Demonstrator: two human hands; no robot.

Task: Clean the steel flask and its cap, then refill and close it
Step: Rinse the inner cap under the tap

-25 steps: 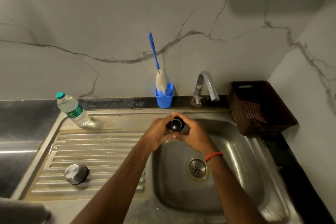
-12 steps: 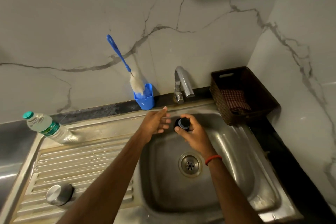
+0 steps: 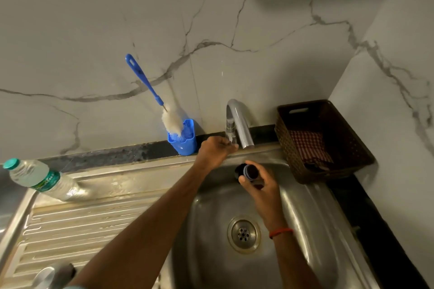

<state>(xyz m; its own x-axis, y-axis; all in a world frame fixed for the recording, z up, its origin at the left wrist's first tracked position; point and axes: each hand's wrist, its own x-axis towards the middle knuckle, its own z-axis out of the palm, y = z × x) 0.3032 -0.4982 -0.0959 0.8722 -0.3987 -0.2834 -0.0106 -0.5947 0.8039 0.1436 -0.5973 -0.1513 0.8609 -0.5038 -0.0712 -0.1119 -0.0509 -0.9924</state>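
The left hand (image 3: 217, 148) curls its fingers at the small base lever of the curved chrome tap (image 3: 239, 119) — the right hand (image 3: 260, 189) grips a small dark round cap (image 3: 246, 170) above the stainless steel sink (image 3: 305, 218). A blue-handled white bottle brush (image 3: 150, 87) leans in a blue plastic cup (image 3: 184, 143).

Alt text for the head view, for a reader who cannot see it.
Over a steel sink, the right hand holds a dark cap below the tap, whose base the left hand grips. A plastic bottle stands far left.
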